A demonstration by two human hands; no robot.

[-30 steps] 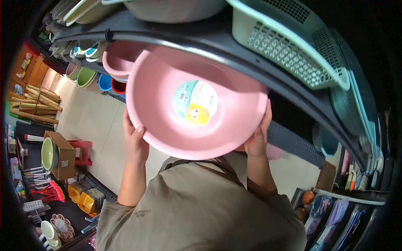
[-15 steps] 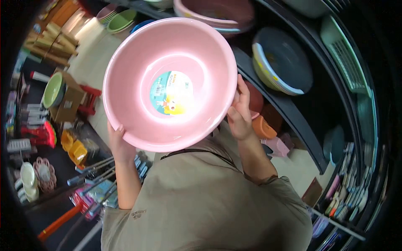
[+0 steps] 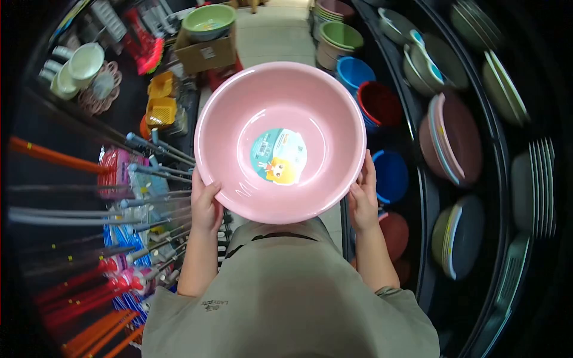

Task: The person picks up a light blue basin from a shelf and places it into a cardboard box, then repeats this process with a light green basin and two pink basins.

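A round pink plastic basin (image 3: 233,119) is held out in front of my body, its open side facing me. On its inner bottom sits a round sticker (image 3: 279,156) with a cartoon figure and a barcode. My left hand (image 3: 206,203) grips the lower left of the rim, thumb over the edge. Opposite it, my right hand (image 3: 363,194) grips the right side of the rim in the same way. The fingers behind the basin are partly hidden.
Shelves on the right carry stacked basins (image 3: 456,137), with blue buckets (image 3: 391,176) below. At left hang long-handled mops and packets (image 3: 122,173). A green basin (image 3: 209,21) rests on a cardboard box (image 3: 206,55) ahead. Tiled floor (image 3: 274,36) runs between.
My body has turned, so the aisle now lies straight ahead and the shelves stand to the right. The basin, still in both hands, sits lower and further right in view.
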